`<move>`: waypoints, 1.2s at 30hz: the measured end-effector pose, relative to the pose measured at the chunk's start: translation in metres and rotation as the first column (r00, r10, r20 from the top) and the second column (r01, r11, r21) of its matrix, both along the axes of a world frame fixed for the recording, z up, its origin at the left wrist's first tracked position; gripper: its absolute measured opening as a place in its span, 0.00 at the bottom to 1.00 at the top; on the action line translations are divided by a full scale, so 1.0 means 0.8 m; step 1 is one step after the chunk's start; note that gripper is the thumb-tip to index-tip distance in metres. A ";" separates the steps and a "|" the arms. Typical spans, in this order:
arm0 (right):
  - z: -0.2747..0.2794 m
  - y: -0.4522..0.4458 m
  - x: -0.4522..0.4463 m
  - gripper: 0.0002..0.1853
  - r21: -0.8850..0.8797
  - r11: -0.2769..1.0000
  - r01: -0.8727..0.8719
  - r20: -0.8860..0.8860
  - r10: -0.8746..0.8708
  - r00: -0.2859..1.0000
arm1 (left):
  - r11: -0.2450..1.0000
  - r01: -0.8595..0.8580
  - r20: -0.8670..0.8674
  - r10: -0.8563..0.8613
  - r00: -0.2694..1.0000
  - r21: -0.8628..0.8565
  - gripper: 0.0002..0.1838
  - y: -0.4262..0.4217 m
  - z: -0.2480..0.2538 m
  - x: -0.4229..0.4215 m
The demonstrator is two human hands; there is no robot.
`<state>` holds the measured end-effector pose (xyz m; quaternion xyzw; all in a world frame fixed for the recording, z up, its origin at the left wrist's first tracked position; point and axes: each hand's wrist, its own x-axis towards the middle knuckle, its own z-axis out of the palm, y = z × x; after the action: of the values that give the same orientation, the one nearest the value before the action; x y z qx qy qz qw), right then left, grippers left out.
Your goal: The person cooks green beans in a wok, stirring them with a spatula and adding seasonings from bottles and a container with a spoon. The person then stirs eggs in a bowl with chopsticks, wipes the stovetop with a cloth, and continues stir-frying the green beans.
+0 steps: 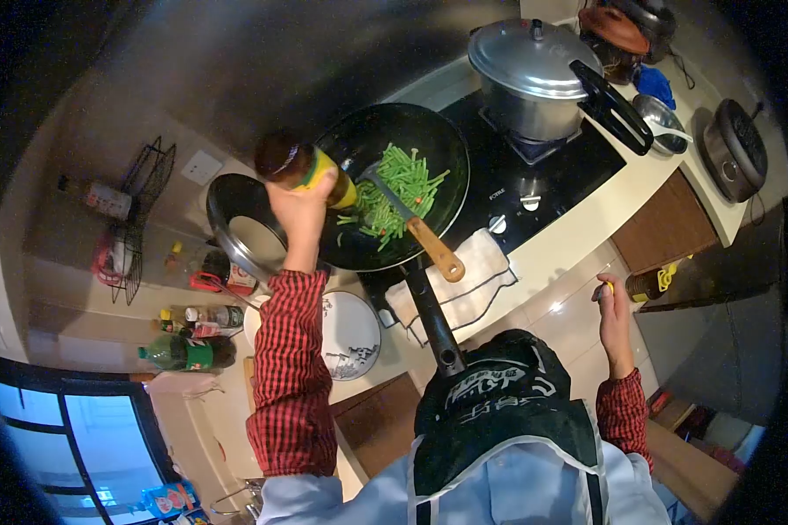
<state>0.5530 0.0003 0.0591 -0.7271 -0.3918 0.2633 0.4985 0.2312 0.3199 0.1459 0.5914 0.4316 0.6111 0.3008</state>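
Observation:
My left hand [302,210] is wrapped round a dark sauce bottle [287,159] with a yellow label. The bottle is tipped, its yellow neck end pointing down over the black wok [346,144]. Cut green beans [403,179] with a few red bits lie in the wok. A spatula [429,243] with a wooden handle rests in it, its blade among the beans. Off to the right, away from the stove, my right hand [617,328] pinches a small dark and yellow piece [603,290], too small to name surely.
A pressure cooker [534,83] stands on the far burner of the black hob [490,179]. The wok handle [433,324] sticks out towards me past a folded cloth [460,284]. A plate [350,332], a pot [228,206] and several bottles [184,352] stand on the left.

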 end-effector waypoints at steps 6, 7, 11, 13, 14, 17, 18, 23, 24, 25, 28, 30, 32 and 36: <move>-0.003 0.005 0.002 0.14 -0.008 1.000 -0.013 -0.024 0.013 1.000 | 0.995 -0.042 -0.197 0.059 0.979 0.089 0.25 -0.015 0.024 -0.011; -0.005 0.003 0.001 0.14 0.009 1.000 -0.011 -0.026 0.011 1.000 | 1.000 -0.002 -0.102 0.003 0.995 0.012 0.26 -0.018 0.029 -0.012; 0.005 0.016 -0.005 0.14 -0.002 0.999 -0.049 -0.034 0.049 0.998 | 0.996 -0.066 -0.116 0.074 0.990 0.066 0.26 -0.027 0.030 -0.014; 0.007 0.027 -0.004 0.15 0.050 0.995 -0.085 -0.058 0.088 0.994 | 0.982 -0.081 -0.245 0.121 0.962 0.168 0.28 -0.029 0.026 -0.016; 0.013 0.036 -0.004 0.15 0.053 0.994 -0.094 -0.050 0.097 0.994 | 0.981 -0.091 -0.237 0.130 0.963 0.171 0.28 -0.029 0.027 -0.016; 0.021 0.048 -0.016 0.15 0.051 0.986 -0.159 -0.047 0.162 0.986 | 0.991 -0.104 -0.192 0.119 0.974 0.087 0.33 -0.032 0.019 -0.015; 0.024 0.055 -0.016 0.15 0.059 0.983 -0.173 -0.037 0.176 0.984 | 0.987 -0.054 -0.206 0.086 0.975 0.153 0.31 -0.032 0.012 -0.016; 0.034 0.066 -0.032 0.16 0.094 0.966 -0.241 -0.071 0.248 0.966 | 0.980 -0.153 0.001 0.154 0.988 0.126 0.30 -0.029 0.002 -0.014; 0.035 0.068 -0.034 0.16 0.104 0.964 -0.245 -0.105 0.255 0.961 | 0.979 -0.154 0.003 0.155 0.988 0.132 0.30 -0.036 0.007 -0.009; 0.036 0.070 -0.034 0.16 0.119 0.961 -0.251 -0.135 0.266 0.954 | 0.984 -0.161 0.162 0.148 0.976 0.073 0.28 -0.047 0.011 -0.006; 0.047 0.075 -0.036 0.15 0.121 0.952 -0.281 -0.263 0.304 0.916 | 0.976 -0.215 0.311 0.194 0.930 0.034 0.25 -0.067 0.003 -0.009; 0.054 0.085 -0.039 0.15 0.157 0.941 -0.300 -0.380 0.338 0.861 | 0.987 -0.157 0.178 0.152 0.972 0.017 0.27 -0.092 0.000 -0.010; 0.064 0.097 -0.052 0.14 0.196 0.928 -0.318 -0.488 0.374 0.789 | 0.978 -0.206 0.036 0.207 0.978 -0.014 0.29 -0.118 -0.012 -0.003; 0.096 0.133 -0.097 0.14 0.301 0.813 -0.499 -0.582 0.571 0.579 | 0.853 0.119 -0.392 0.106 0.914 0.508 0.27 -0.133 -0.027 -0.017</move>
<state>0.4757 0.1067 0.1361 -0.4097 -0.4081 0.6151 0.5359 0.2179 0.2137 0.1244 0.7659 0.3002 0.5676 0.0351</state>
